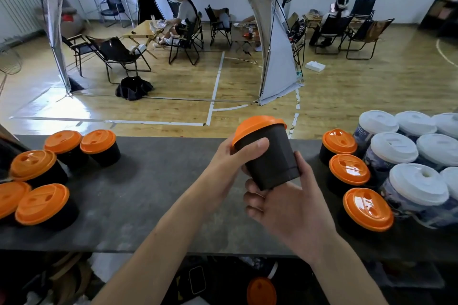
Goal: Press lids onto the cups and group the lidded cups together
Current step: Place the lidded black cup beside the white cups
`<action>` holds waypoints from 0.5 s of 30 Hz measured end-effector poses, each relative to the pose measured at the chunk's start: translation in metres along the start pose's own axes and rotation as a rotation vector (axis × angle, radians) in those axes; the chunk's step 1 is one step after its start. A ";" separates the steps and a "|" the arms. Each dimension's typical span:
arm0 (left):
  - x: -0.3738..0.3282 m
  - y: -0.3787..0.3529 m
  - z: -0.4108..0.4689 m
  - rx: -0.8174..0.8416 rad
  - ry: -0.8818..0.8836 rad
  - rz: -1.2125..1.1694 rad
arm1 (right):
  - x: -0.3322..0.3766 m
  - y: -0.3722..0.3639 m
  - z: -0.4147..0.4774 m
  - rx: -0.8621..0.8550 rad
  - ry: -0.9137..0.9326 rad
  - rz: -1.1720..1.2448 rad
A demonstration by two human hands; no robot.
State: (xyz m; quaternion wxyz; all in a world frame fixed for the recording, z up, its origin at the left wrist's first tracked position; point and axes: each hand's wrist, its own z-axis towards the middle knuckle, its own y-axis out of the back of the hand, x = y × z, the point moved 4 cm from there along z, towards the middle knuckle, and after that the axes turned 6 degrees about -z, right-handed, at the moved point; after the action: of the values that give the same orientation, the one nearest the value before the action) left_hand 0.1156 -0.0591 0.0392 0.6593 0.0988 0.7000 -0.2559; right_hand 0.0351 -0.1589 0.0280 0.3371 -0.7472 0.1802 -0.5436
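Observation:
I hold a black cup (271,156) with an orange lid (256,126) above the grey counter (158,181), tilted away from me. My left hand (230,168) grips the cup near its rim, thumb across the wall just under the lid. My right hand (285,203) grips the cup's base from below. Several black cups with orange lids (42,203) stand grouped at the counter's left. Three more orange-lidded black cups (349,169) stand in a column at the right.
Several patterned cups with white lids (416,183) crowd the counter's right end. An orange lid (261,291) lies below the counter's near edge. Beyond the counter lie a wooden floor, folding chairs, a tent arch and seated people.

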 end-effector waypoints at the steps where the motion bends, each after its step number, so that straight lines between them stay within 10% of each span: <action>1: -0.001 0.000 0.000 -0.003 0.000 -0.001 | 0.000 0.003 0.001 -0.021 0.010 -0.038; 15: -0.002 -0.005 0.001 0.036 0.006 0.014 | 0.008 0.002 -0.008 -0.192 0.083 -0.162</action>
State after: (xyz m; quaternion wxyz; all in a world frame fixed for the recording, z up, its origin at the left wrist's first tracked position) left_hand 0.1146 -0.0634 0.0418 0.6571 0.1163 0.6967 -0.2633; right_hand 0.0310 -0.1680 0.0335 0.2114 -0.7651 0.1841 -0.5797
